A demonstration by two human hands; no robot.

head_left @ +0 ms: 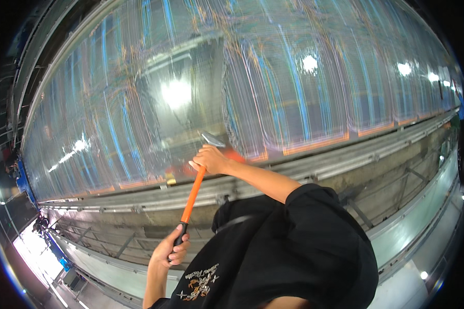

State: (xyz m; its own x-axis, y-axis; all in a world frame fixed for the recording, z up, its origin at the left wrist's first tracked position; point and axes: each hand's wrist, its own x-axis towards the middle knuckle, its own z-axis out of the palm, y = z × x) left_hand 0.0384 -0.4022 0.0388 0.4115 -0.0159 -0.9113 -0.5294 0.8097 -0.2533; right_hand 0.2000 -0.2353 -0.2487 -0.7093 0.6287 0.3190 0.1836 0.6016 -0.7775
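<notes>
Both my hands are closed round a long-handled scraper [193, 194] with an orange shaft. My left hand [171, 246] grips its black end, low in the picture. Higher up, my right hand [210, 159] wraps the shaft just below the flat grey metal head [212, 139]. That head is over the near part of a large glossy sheet [314, 92]; whether it touches the sheet I cannot tell. Iridescent blue and orange streaks run across the sheet. A plainer patch [191, 113] with wavy edges lies beyond the head, reflecting a bright lamp.
A metal rail [314, 170] runs along the sheet's near edge, close to my body. Behind it are a framework [121, 244] and a pale green panel [402, 234]. Blue machine parts [23, 180] stand at the far left. A small yellow piece [171, 181] sits at the near edge.
</notes>
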